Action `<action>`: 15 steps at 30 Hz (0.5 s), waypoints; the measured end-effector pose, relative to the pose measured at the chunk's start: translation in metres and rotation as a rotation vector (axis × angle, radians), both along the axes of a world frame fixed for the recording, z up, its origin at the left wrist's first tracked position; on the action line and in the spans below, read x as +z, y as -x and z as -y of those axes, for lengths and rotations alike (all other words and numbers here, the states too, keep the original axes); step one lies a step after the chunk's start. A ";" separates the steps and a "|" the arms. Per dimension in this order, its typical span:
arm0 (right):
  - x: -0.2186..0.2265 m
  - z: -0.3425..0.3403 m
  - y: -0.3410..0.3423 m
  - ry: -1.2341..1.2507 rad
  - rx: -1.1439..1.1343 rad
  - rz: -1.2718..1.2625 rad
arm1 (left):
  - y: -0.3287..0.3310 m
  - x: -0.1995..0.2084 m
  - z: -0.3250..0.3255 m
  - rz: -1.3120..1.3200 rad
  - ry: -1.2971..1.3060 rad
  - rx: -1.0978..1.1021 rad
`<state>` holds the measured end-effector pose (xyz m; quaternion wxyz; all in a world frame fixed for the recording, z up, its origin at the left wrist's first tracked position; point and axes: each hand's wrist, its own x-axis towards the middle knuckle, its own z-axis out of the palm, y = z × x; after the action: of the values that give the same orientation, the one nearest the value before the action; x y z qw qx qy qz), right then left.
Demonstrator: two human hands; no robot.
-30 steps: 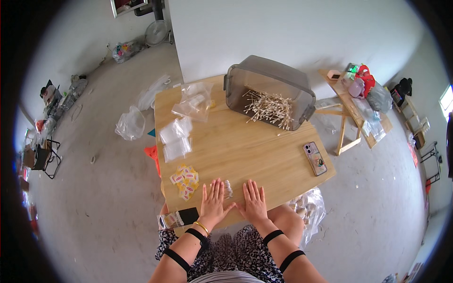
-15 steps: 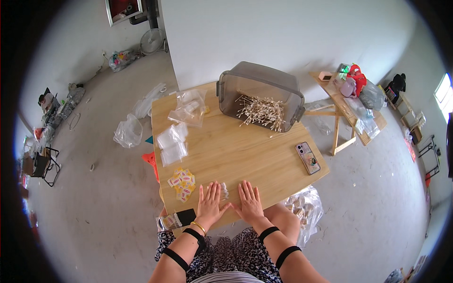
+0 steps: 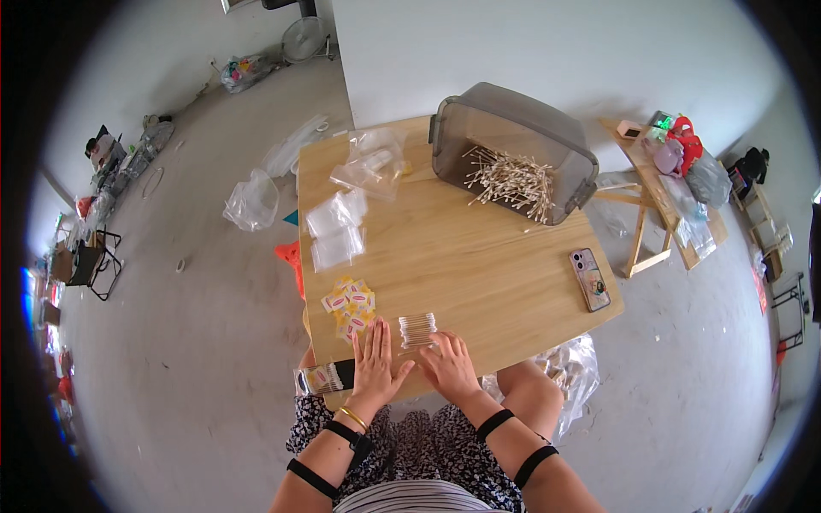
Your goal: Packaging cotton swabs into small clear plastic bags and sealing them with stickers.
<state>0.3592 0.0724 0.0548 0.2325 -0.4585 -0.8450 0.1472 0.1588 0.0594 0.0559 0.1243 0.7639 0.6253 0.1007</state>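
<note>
In the head view, a neat row of cotton swabs [image 3: 417, 331] lies by the tabletop's [image 3: 466, 265] near edge, between the left hand [image 3: 374, 368], its grip flat, wide and empty, and the right hand [image 3: 449, 363], its grip loosely wide, fingertips at the row's right end, perhaps keeping the swabs even. By the far edge, the grey plastic bin [image 3: 523, 115] lies sideways, mouth facing the person, probably so the loose swabs [image 3: 516, 184] stay reachable.

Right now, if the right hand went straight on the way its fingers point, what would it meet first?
Probably the row of cotton swabs, close to the right hand's fingertips; whether they already touch is unclear.
</note>
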 end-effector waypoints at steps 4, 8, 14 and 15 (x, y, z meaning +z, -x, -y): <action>-0.004 -0.010 0.007 0.020 -0.091 -0.028 | -0.003 -0.002 0.013 0.074 -0.018 0.010; -0.004 -0.017 0.010 0.008 -0.150 -0.043 | -0.003 -0.006 0.027 0.085 0.027 0.010; 0.004 -0.026 0.002 0.032 -0.205 -0.077 | -0.011 -0.007 0.027 0.112 0.029 -0.019; 0.007 -0.028 0.002 0.033 -0.201 -0.076 | -0.013 -0.007 0.024 0.137 0.028 -0.015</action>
<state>0.3568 0.1005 0.0615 0.2703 -0.5389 -0.7828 0.1544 0.1716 0.0351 0.0493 0.1784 0.7581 0.6107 0.1430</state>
